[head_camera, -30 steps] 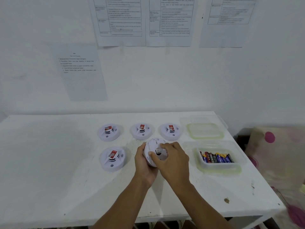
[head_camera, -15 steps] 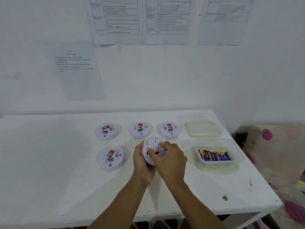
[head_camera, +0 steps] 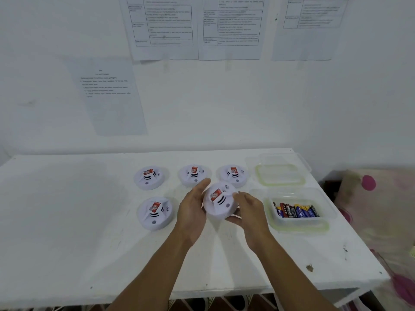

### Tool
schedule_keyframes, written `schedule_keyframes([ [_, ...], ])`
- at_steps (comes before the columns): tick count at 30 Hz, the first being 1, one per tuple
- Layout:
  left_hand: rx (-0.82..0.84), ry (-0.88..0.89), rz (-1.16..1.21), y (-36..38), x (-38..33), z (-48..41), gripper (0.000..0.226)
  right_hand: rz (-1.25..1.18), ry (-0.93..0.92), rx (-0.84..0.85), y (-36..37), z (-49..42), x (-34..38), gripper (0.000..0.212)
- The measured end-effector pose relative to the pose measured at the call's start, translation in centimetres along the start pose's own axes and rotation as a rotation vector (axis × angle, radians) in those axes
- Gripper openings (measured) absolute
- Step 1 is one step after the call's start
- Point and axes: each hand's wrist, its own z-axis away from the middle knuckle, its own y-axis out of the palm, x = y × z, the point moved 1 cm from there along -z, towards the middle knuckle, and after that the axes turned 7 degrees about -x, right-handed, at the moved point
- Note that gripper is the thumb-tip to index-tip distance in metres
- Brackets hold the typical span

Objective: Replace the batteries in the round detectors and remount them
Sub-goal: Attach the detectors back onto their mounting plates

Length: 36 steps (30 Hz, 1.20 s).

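The detector (head_camera: pixel 219 204) is face up between both hands, seemingly lifted off the table (head_camera: pixel 67 221), just left of the box (head_camera: pixel 299 229) of batteries (head_camera: pixel 296 211). The left hand (head_camera: pixel 193 207) lies against its left side, fingers (head_camera: pixel 203 184) straight and together, though blurred. The right hand (head_camera: pixel 250 213) cups the right rim, fingers (head_camera: pixel 234 217) curled under it.

The step looks like setting this unit down left of the box. Lower it flat so the rim lands all at once, and keep it off the box wall. Watch the left fingertips, which reach close to a back detector (head_camera: pixel 194 175) beyond and left of the box. Let go only once it rests.
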Motion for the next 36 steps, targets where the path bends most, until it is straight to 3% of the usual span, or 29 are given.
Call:
schedule_keyframes([
  [6,0.002,0.006,-0.334,-1.7,1.6,0.5,0.021,-0.119,0.032,0.055,-1.4,-0.8,-1.1,0.023],
  [13,-0.057,0.157,-0.463,-2.2,2.6,0.5,0.022,0.116,-0.053,0.208,-3.6,-1.0,-2.4,0.047],
  [19,0.112,0.259,-0.629,-2.6,3.3,1.5,0.038,0.165,-0.120,0.217,-5.1,-1.1,-3.8,0.061],
  [36,0.048,0.343,-0.685,-2.6,4.1,1.7,0.034,0.211,-0.195,0.223,-4.8,-1.9,-4.6,0.067],
])
